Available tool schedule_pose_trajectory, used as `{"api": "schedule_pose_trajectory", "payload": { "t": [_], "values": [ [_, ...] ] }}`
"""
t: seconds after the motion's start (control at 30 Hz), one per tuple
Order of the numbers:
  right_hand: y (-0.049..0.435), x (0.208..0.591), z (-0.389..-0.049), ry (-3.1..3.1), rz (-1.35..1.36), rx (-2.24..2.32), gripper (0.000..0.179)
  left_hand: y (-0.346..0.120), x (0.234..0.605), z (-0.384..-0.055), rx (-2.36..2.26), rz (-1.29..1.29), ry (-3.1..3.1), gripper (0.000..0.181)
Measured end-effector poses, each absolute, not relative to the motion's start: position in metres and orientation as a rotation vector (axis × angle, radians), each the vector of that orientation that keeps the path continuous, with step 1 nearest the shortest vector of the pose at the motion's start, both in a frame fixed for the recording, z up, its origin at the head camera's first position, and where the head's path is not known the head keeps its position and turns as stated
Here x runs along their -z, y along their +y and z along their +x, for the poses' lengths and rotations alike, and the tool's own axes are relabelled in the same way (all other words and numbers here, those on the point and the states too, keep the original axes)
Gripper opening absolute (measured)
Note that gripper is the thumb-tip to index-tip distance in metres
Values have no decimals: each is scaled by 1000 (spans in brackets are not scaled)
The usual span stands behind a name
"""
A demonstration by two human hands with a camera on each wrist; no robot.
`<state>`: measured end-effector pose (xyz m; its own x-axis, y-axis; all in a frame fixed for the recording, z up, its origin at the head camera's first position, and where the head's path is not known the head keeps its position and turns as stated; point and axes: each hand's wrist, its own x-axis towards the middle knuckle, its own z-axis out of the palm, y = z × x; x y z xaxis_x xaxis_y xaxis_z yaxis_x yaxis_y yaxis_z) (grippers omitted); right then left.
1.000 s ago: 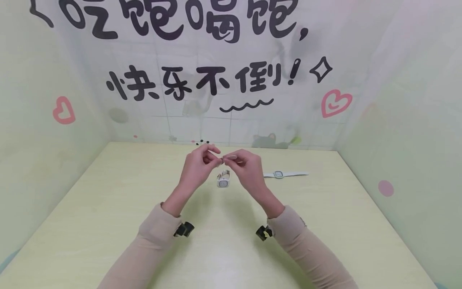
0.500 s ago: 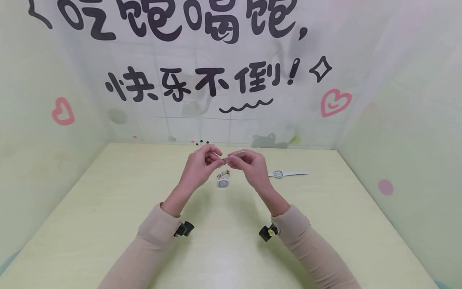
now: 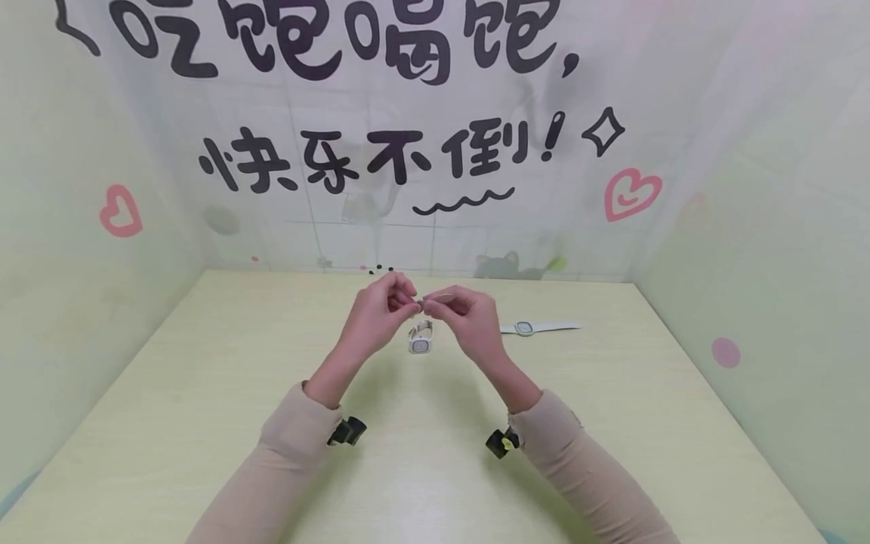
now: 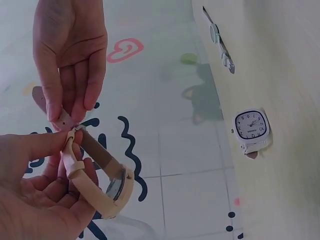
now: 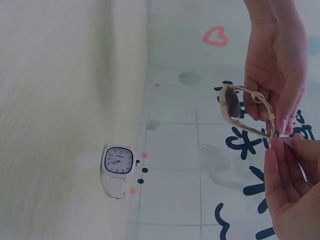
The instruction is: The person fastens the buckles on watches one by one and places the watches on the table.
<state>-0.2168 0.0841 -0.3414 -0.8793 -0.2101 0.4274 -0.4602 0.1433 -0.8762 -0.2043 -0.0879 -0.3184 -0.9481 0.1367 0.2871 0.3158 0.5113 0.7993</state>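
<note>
A wristwatch [image 4: 95, 195] with a cream strap is held up in front of me, its strap bent into a loop. My left hand [image 3: 372, 317] pinches it at the buckle end between thumb and fingers. The free end of the strap [image 4: 64, 120] is pinched by my right hand [image 3: 472, 321], close against the left fingertips. The buckle itself is mostly covered by fingers. In the right wrist view, the watch case [image 5: 227, 105] hangs below the left hand, seen from the side. Below the hands, a white square-faced watch [image 3: 421, 344] stands on the table with its strap looped.
Another pale watch [image 3: 525, 328] lies stretched out flat to the right of my right hand. The light wooden table [image 3: 421, 468] runs back to a printed wall [image 3: 272, 227], with side walls left and right.
My right hand drew slightly right along the strap, showing more of it, then came back toward the left hand. My left hand stays nearly still. The watches on the table have not moved.
</note>
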Motion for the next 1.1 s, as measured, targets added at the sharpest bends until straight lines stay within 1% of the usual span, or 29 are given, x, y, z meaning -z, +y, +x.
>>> {"api": "schedule_pose_trajectory", "payload": {
  "t": [0.07,0.17,0.3,0.4,0.6,0.7,0.8,1.1],
  "values": [
    [83,344,-216,-2232,685,-1728,15,-86,319,-204,1394,-366,-2563,14],
    [83,344,-216,-2249,666,-1664,15,-85,320,-205,1407,-354,-2561,19],
    [87,341,-219,-2235,592,-1736,16,-85,321,-204,1489,-375,-2577,29],
    [89,338,-221,-2215,568,-1838,18,-85,320,-204,1518,-385,-2595,33],
    [94,336,-223,-2166,591,-1931,19,-89,319,-204,1499,-378,-2596,24],
    [96,335,-223,-2114,635,-1951,23,-90,320,-205,1494,-409,-2581,20],
    [97,334,-222,-2060,697,-1957,25,-90,321,-205,1528,-431,-2536,20],
    [97,335,-219,-2030,797,-1862,21,-90,320,-203,1746,-396,-2418,19]
  ]
}}
